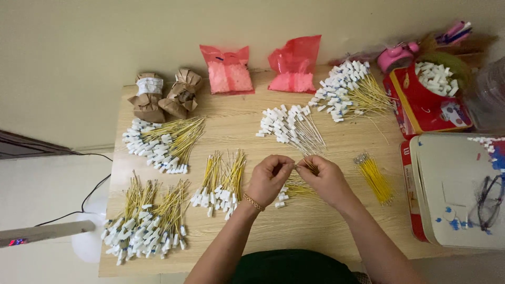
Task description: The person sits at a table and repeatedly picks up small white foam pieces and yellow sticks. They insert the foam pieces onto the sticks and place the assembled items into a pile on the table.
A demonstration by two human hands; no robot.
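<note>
Both my hands meet over the wooden surface [315, 231]: left hand [269, 179] and right hand [326, 181] are together, fingertips pinched on one thin yellow wire [301, 165]. Directly beneath the hands lies a small wire bundle [294, 190] with white connectors. Left of the hands sit further bundles [223, 181]; right of them, a bare yellow wire bunch [374, 179]. Beyond the hands stand two red bags [228, 70] and a red box [426, 100] of white connectors.
</note>
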